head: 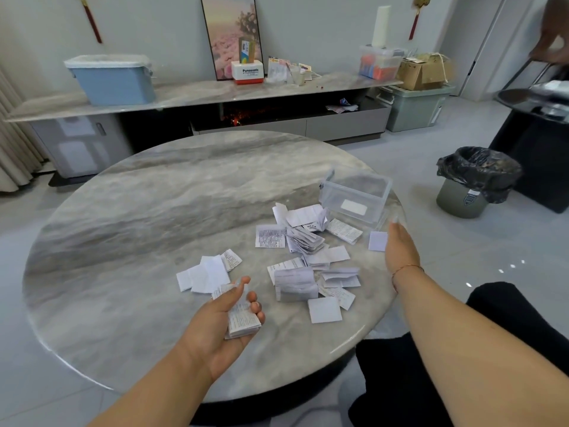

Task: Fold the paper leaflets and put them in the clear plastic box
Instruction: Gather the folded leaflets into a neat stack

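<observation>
On the round marble table (pixel 129 229), near its right edge: clear plastic box (pixel 354 195), lidless, upright, holding one white folded piece flat on its floor, otherwise nothing visible inside. Just left of the box and spreading toward the near edge: loose pile of paper leaflets (pixel 308 257), some printed, some blank side up, some folded into thick wads, others half unfolded and overlapping. Farther left of the box, apart from the pile: small cluster of white folded sheets (pixel 206 274). Just beside the box on its near right side: single small white square (pixel 378 241), lying flat.

Beyond the table, against the wall: long low cabinet (pixel 246 94) carrying a blue lidded tub (pixel 114 81) and a clear storage bin (pixel 380 63) with orange contents. On the floor right of the box, off the table: bin lined with a black bag (pixel 474 183), contents not visible.

Nearer than the box, over the table's front: left hand (pixel 221 322), palm up, fingers and thumb curled round a folded printed leaflet (pixel 243 318), gripping it. Right of the white square, at the table's rim just near of the box: right hand (pixel 400 248), held edge-on, fingers straight and relaxed, holding nothing, fingertips blurred, thin bracelet (pixel 406 268) at the wrist.
</observation>
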Available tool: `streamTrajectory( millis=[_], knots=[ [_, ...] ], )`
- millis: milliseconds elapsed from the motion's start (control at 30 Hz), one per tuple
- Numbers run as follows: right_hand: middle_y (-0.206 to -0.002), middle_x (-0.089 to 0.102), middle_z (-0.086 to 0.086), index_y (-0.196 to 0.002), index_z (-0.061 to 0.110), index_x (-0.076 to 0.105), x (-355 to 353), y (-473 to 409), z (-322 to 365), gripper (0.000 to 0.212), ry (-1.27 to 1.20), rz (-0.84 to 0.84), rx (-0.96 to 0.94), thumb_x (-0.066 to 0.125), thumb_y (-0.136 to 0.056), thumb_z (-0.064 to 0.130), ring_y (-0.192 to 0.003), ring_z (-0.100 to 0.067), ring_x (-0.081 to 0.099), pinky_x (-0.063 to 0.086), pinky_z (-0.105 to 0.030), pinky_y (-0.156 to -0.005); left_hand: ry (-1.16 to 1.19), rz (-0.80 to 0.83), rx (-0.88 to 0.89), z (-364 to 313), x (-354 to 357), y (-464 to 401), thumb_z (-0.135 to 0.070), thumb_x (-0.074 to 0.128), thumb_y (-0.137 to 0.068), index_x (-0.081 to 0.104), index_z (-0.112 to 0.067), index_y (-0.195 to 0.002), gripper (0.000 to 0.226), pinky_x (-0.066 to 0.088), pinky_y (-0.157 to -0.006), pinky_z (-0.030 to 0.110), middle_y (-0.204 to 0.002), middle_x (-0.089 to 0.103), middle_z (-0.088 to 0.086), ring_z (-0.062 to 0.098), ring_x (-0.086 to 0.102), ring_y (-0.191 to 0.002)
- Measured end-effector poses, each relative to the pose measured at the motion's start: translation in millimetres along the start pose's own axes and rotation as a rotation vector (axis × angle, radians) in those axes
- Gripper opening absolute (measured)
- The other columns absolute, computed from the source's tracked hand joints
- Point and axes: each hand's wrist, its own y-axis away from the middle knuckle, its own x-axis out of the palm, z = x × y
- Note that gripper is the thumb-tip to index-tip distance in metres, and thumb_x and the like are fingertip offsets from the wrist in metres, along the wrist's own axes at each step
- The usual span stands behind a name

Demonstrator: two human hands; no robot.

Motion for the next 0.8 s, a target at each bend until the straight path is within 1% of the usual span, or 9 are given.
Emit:
streamTrajectory(
  millis=[100, 233, 300, 367, 400, 467, 567, 700, 800],
  knots=[
    [-0.120, 0.056, -0.010, -0.119, 0.013, 0.055, 8.9, 12.8, -4.1, 0.055, 0.037, 0.114, -0.010, 0.018, -0.099, 0.049, -0.112, -0.030, 0.050, 0.035, -0.037, -0.094, 0.000, -0.005, 0.003, 0.0, 0.2, -1.5, -0.013, 0.061, -0.072, 0.059, -0.011, -0.100, 0.028, 0.052, -0.054, 0.026, -0.069, 0.053, 0.008, 0.016, 0.051, -0.052],
    [-0.094, 0.055, -0.008, -0.092, 0.010, 0.056, 40.1, 46.8, -2.2, 0.044, 0.152, 0.027, -0.185, 0.024, -0.099, 0.039, -0.098, -0.031, 0.054, 0.034, -0.031, -0.076, -0.002, -0.012, -0.007, 1.9, -0.7, -2.6, -0.013, 0.061, -0.072, 0.059, -0.011, -0.101, 0.029, 0.052, -0.055, 0.026, -0.070, 0.054, 0.008, 0.017, 0.051, -0.053],
    [-0.106, 0.058, -0.010, -0.101, 0.007, 0.058, 60.1, 66.2, -0.3, 0.051, 0.179, 0.019, -0.256, 0.024, -0.095, 0.044, -0.106, -0.029, 0.052, 0.038, -0.032, -0.085, -0.001, -0.015, -0.011, 2.0, -0.5, -2.3, -0.013, 0.061, -0.072, 0.059, -0.011, -0.100, 0.028, 0.052, -0.055, 0.026, -0.069, 0.054, 0.008, 0.017, 0.051, -0.053],
    [-0.125, 0.054, -0.012, -0.120, 0.004, 0.055, 76.1, 81.2, 5.6, 0.073, 0.155, 0.061, -0.280, 0.017, -0.086, 0.056, -0.119, -0.027, 0.047, 0.037, -0.034, -0.102, 0.001, -0.017, -0.009, 1.4, -0.2, -1.9, -0.013, 0.061, -0.072, 0.059, -0.011, -0.100, 0.029, 0.052, -0.055, 0.026, -0.069, 0.054, 0.008, 0.017, 0.051, -0.053],
    [-0.128, 0.052, -0.013, -0.122, 0.003, 0.053, 82.8, 87.1, 8.6, 0.079, 0.143, 0.103, -0.281, 0.015, -0.082, 0.059, -0.122, -0.027, 0.045, 0.035, -0.037, -0.104, 0.002, -0.018, -0.009, 0.6, -0.6, -1.4, -0.013, 0.062, -0.071, 0.059, -0.011, -0.100, 0.029, 0.052, -0.054, 0.026, -0.069, 0.054, 0.008, 0.017, 0.051, -0.053],
    [-0.134, 0.047, -0.014, -0.126, 0.003, 0.049, 94.0, 98.5, 14.2, 0.078, 0.128, 0.205, -0.291, 0.019, -0.083, 0.061, -0.128, -0.027, 0.040, 0.032, -0.040, -0.107, 0.005, -0.020, -0.009, -0.5, -2.0, -0.7, -0.014, 0.062, -0.071, 0.059, -0.011, -0.101, 0.029, 0.052, -0.054, 0.027, -0.070, 0.054, 0.008, 0.017, 0.051, -0.053],
    [-0.145, 0.036, -0.007, -0.139, 0.009, 0.037, 108.0, 118.4, 20.7, 0.080, 0.111, 0.377, -0.349, 0.022, -0.083, 0.064, -0.135, -0.021, 0.032, 0.027, -0.037, -0.113, 0.011, -0.021, 0.000, -4.1, -4.4, 0.6, -0.015, 0.062, -0.073, 0.059, -0.012, -0.103, 0.030, 0.053, -0.054, 0.027, -0.070, 0.054, 0.008, 0.016, 0.051, -0.052],
    [-0.137, 0.045, -0.001, -0.135, 0.012, 0.043, 112.1, 118.4, 30.4, 0.045, 0.074, 0.488, -0.365, 0.049, -0.094, 0.031, -0.129, -0.015, 0.040, 0.028, -0.021, -0.105, 0.051, -0.024, 0.006, -8.6, -7.6, 2.8, -0.013, 0.057, -0.080, 0.058, -0.011, -0.104, 0.024, 0.053, -0.052, 0.027, -0.068, 0.053, 0.008, 0.017, 0.051, -0.051],
    [-0.121, 0.059, -0.003, -0.127, 0.012, 0.052, 103.3, 103.3, 33.9, 0.042, -0.026, 0.513, -0.235, 0.062, -0.086, 0.014, -0.110, -0.016, 0.056, 0.045, -0.030, -0.097, 0.056, -0.042, 0.003, -10.0, -12.3, 3.5, -0.013, 0.056, -0.083, 0.059, -0.011, -0.105, 0.022, 0.053, -0.053, 0.026, -0.068, 0.053, 0.009, 0.017, 0.051, -0.051]
  ],
)
